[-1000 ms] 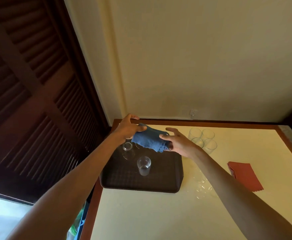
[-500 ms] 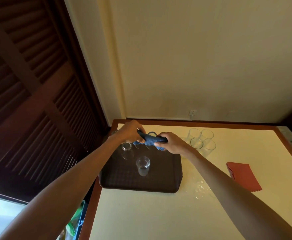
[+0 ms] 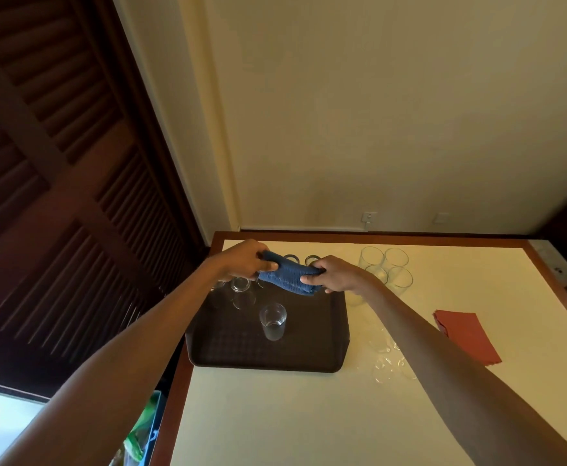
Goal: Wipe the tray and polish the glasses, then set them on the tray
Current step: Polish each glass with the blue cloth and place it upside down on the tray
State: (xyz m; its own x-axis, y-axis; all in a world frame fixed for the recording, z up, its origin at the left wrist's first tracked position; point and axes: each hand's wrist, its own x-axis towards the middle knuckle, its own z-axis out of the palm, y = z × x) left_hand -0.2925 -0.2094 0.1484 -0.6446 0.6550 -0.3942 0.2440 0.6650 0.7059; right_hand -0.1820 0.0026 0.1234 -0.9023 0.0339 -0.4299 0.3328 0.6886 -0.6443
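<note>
My left hand and right hand are showing bare. Both wrists and forearms are also showing uncovered, right down to the lower frame edge. Both arms are tapering smoothly toward the wrists. Dim lighting is possibly hiding finer detail on the fingers.

Your dark brown tray lies flat. One clear glass stands upright at its centre, more glasses at its 11 o'clock. The bunched blue cloth hangs over its 12 o'clock edge. Four glasses cluster off-tray at 2 o'clock.
</note>
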